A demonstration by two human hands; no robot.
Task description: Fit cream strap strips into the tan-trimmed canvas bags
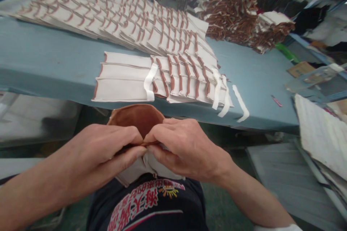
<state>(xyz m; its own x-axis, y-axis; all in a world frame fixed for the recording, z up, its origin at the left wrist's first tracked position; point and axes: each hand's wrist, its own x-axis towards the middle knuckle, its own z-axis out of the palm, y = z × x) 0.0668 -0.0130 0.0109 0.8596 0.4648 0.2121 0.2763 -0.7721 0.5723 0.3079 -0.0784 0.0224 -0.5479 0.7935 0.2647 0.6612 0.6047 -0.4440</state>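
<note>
Both my hands meet low in the head view, just above my dark printed shirt. My left hand (108, 148) and my right hand (180, 144) pinch the same piece, a brown-lined cream fabric piece (137, 117), fingertips pressed together at its folded edge. Its brown inside curves up between the hands and its cream cloth hangs below them. Just beyond, on the blue table (43, 61), lies a fanned row of flat cream pieces with brown trim (162, 77), with white strips (150, 81) laid across them.
A longer overlapping spread of the same pieces (121, 20) covers the table's far side. A heaped pile of brown-edged pieces (241, 11) sits far right. A small red tool (276, 100) lies near the right edge. Stacked sheets (322, 137) stand at right.
</note>
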